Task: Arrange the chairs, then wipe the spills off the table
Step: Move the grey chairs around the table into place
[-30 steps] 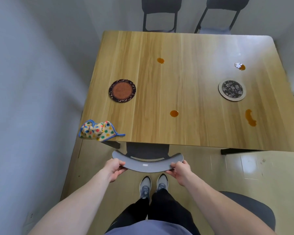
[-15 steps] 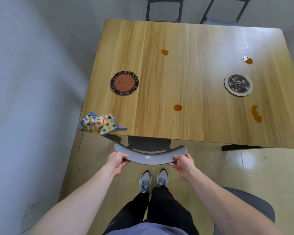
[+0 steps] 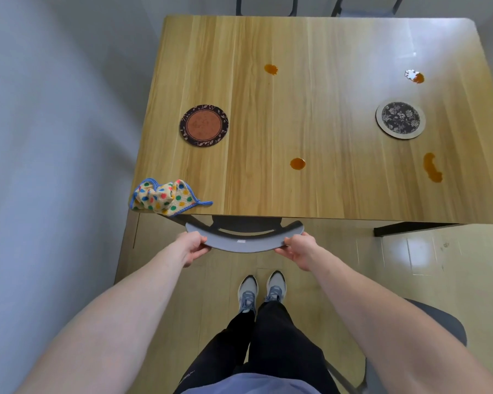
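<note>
Wooden table [image 3: 339, 137] in a grey-walled room, one chair being tucked under its near edge.

Fingers of the left hand [image 3: 192, 247] and right hand [image 3: 298, 248] curl round the two ends of the chair backrest [image 3: 244, 241], a curved grey rail just short of the table edge with its seat already underneath. It looks rigid and fairly light, likely to slide straight when held at both ends. Outward from there: one spotted cloth [image 3: 162, 197], soft and crumpled, lies on the near-left corner, best pinched at a bunched fold. I count four orange spills [image 3: 297, 164], two coasters [image 3: 204, 125], and four chairs in all, two at the far side and one at lower right.
</note>
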{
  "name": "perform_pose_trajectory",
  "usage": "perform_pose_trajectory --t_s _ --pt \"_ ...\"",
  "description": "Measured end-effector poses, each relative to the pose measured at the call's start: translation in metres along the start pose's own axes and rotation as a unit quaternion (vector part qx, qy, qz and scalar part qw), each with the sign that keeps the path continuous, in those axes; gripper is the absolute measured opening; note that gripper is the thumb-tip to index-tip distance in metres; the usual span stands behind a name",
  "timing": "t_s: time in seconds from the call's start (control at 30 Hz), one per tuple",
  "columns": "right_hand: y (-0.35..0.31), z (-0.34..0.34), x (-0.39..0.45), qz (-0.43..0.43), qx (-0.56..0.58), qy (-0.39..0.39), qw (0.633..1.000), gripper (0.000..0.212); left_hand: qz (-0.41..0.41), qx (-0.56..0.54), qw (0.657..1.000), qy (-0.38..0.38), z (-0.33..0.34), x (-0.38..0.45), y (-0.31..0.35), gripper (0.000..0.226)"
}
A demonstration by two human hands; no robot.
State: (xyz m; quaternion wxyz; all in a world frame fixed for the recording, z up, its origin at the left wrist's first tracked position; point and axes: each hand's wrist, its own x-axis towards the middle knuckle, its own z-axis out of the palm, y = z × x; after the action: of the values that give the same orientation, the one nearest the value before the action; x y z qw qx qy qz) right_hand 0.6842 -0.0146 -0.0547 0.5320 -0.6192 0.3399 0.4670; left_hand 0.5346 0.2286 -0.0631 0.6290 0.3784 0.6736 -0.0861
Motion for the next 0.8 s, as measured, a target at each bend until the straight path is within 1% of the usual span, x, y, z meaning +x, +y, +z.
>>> perform_pose_trajectory --t_s 0.17,0.23,0.3,0.37,0.43,0.5,0.6,0.7,0.8 --pt "0.005 -0.008 -0.018 -0.028 -0.097 0.004 0.995 0.056 0.04 0.07 0.997 -0.001 -0.006 -0.018 -0.009 0.028" --pt "0.01 -0.013 -0.031 -0.05 -0.162 0.017 0.985 0.057 0.074 0.14 0.987 0.001 -0.01 -0.029 -0.016 0.03" --pt "0.02 -0.016 -0.044 -0.077 -0.247 0.031 0.965 0.055 0.105 0.195 0.975 -0.015 -0.013 -0.041 -0.028 0.032" --pt "0.034 -0.019 -0.061 -0.113 -0.333 0.029 0.936 0.054 0.125 0.228 0.964 -0.053 -0.016 -0.057 -0.044 0.029" --pt "0.052 -0.022 -0.073 -0.148 -0.388 0.013 0.91 0.056 0.145 0.25 0.953 -0.094 -0.018 -0.07 -0.062 0.022" --pt "0.07 -0.027 -0.085 -0.184 -0.428 0.003 0.885 0.056 0.176 0.268 0.94 -0.12 -0.02 -0.083 -0.08 0.018" --pt "0.091 -0.038 -0.099 -0.22 -0.481 0.008 0.849 0.053 0.237 0.334 0.903 -0.128 -0.023 -0.097 -0.104 0.014" --pt "0.102 -0.052 -0.111 -0.238 -0.497 0.01 0.834 0.053 0.296 0.418 0.851 -0.114 -0.027 -0.108 -0.119 0.019" --pt "0.107 -0.064 -0.119 -0.259 -0.509 0.017 0.821 0.054 0.325 0.461 0.82 -0.096 -0.029 -0.12 -0.126 0.023"
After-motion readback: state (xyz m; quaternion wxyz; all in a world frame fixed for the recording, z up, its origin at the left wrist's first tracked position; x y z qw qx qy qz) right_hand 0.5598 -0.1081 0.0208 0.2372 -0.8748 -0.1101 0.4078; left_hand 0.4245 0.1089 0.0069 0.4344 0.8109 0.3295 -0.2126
